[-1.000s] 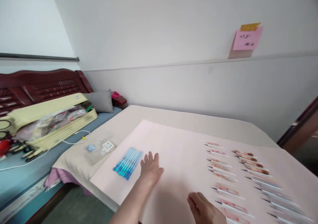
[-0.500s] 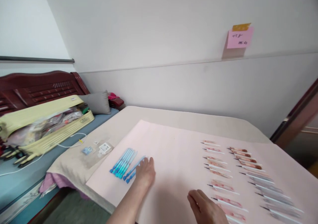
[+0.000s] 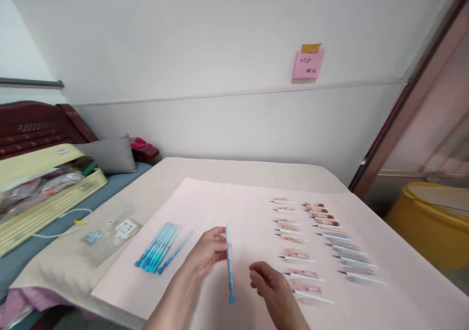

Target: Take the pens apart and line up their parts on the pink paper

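Note:
My left hand [image 3: 208, 252] is closed on a slim light-blue pen [image 3: 230, 271], which stands nearly upright in the view with its darker blue end down. My right hand [image 3: 271, 288] hovers to the right of that pen, fingers loosely curved and a little apart, with nothing visible in it. A row of blue and turquoise pens [image 3: 159, 247] lies on the pink sheet [image 3: 205, 198] left of my left hand. One single blue pen [image 3: 176, 253] lies just beside that row.
On the sheet's right side lie two columns of pen parts: pink-patterned barrels [image 3: 302, 273] with white refills, and brown and grey ones [image 3: 324, 216]. Clear plastic bags [image 3: 126, 227] lie at left. A yellow box [image 3: 88, 183] sits on the bed; a yellow bin [image 3: 428, 222] stands at right.
My left hand has picked up one of the two separate blue pens and moved it right. My right hand now sits closer to the left. The view has turned to the right.

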The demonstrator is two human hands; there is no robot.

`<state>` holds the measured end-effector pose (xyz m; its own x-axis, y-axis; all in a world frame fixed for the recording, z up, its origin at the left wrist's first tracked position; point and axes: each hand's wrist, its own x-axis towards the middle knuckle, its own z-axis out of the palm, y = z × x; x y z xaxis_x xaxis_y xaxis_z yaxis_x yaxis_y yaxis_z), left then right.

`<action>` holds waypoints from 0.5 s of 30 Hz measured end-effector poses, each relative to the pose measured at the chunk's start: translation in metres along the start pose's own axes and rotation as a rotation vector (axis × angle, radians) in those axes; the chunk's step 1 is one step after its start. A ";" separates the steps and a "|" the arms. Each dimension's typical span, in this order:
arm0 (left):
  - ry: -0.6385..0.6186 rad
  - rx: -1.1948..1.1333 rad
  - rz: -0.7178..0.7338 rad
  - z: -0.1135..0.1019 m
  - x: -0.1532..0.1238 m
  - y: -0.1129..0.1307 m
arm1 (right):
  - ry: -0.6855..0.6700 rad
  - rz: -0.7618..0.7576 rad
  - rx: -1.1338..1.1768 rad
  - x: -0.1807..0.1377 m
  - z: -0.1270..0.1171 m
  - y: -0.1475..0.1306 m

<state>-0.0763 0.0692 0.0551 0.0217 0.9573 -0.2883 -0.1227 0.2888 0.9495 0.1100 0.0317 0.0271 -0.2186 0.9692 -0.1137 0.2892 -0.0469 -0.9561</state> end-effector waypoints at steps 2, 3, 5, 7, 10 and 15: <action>-0.156 -0.285 -0.020 0.020 -0.009 0.001 | -0.106 0.112 0.368 -0.003 0.005 -0.005; -0.196 -0.348 -0.014 0.027 -0.014 0.000 | -0.170 0.164 0.541 -0.005 0.008 -0.007; -0.230 -0.383 0.008 0.037 -0.021 -0.003 | -0.266 0.234 0.793 -0.008 0.013 -0.010; -0.230 -0.389 0.010 0.041 -0.025 -0.005 | -0.315 0.273 0.925 -0.010 0.016 -0.011; -0.176 -0.470 -0.025 0.043 -0.026 -0.005 | -0.308 0.298 0.990 -0.012 0.015 -0.013; -0.078 -0.500 -0.030 0.043 -0.026 -0.005 | -0.212 0.275 0.817 -0.012 0.016 -0.015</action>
<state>-0.0332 0.0436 0.0635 0.1047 0.9523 -0.2865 -0.5808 0.2924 0.7597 0.0929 0.0172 0.0388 -0.4312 0.8368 -0.3375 -0.3813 -0.5080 -0.7724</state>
